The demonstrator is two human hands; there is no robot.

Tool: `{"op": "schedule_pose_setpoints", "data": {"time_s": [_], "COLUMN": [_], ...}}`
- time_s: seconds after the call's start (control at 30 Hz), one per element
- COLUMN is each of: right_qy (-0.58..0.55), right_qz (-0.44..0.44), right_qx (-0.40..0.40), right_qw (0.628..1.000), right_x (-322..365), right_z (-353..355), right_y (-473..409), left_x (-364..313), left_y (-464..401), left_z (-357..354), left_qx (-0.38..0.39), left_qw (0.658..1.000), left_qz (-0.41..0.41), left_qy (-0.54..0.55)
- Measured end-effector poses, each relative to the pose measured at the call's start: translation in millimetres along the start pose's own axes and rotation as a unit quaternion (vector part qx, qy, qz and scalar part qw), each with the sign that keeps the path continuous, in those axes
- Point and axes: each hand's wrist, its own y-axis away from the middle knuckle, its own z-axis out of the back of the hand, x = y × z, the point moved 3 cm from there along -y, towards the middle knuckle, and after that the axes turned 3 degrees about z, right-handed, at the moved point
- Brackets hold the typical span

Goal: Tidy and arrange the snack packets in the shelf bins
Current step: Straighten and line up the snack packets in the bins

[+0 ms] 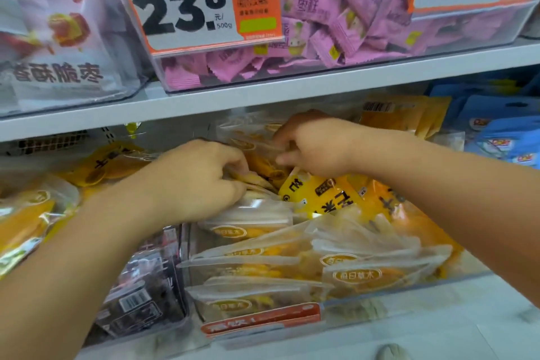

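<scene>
A: How are the fingers set?

B: On the left hand (pixel 201 181) the fingers (pixel 236 166) are curled down onto the tops of the clear mango packets (pixel 257 231) in the middle of the clear bin (pixel 409 289), and a packet edge appears to be pinched under them; the blur keeps that from being certain. On the right hand (pixel 315 146) the fingers (pixel 285 142) are bent and closed on the upper edge of a clear packet (pixel 248 137) at the back of the same bin.

A: Why is it held that way?

B: The packets are stood on edge in rows inside the bin, so it is judged that the back one is being gripped by its top seal to be pulled upright, while the front rows are steadied by the left hand.

A: And the odd one?

B: A solid yellow packet (pixel 321 196) is lying tilted across the rows, just under the right hand and touching the clear packets. It is probably the piece to be straightened or taken out next.

A: What lies around the bin?

B: To its left a dark packet bin (pixel 146 295) is set against it, and further left loose yellow packets (pixel 23 222) are heaped. To its right blue packets (pixel 502 137) are stacked. Above it, on the upper shelf (pixel 263 90), pink sweets (pixel 336 23) are piled behind a price card (pixel 181 3).
</scene>
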Motion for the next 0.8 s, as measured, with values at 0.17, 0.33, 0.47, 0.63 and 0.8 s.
{"op": "schedule_pose_setpoints", "data": {"time_s": [0.17,0.33,0.47,0.63,0.8], "right_qy": [-0.212,-0.426,-0.113,0.013,0.041], "right_qz": [-0.009,0.023,0.045,0.09,0.014], "right_qx": [-0.121,-0.121,0.002,0.059,-0.001], "right_qw": [0.97,0.896,0.993,0.994,0.999], "right_x": [-6.5,8.5,3.1,-2.1,-15.0], "right_z": [-9.8,-21.4,-27.1,-10.1,-2.8], "right_y": [-26.2,-46.0,-61.9,-51.9,-39.0], "left_x": [6.9,12.5,17.2,14.1,13.5], "left_y": [-6.3,-9.3,-17.2,-20.2,-16.3], "left_z": [9.4,2.9,-5.4,-2.1,-1.1], "left_qx": [-0.021,-0.077,-0.158,-0.118,-0.06], "left_qw": [0.997,0.984,0.976,0.992,0.987], "left_qz": [0.065,0.158,0.152,0.047,0.031], "left_qy": [-0.03,-0.033,0.002,-0.024,-0.145]}}
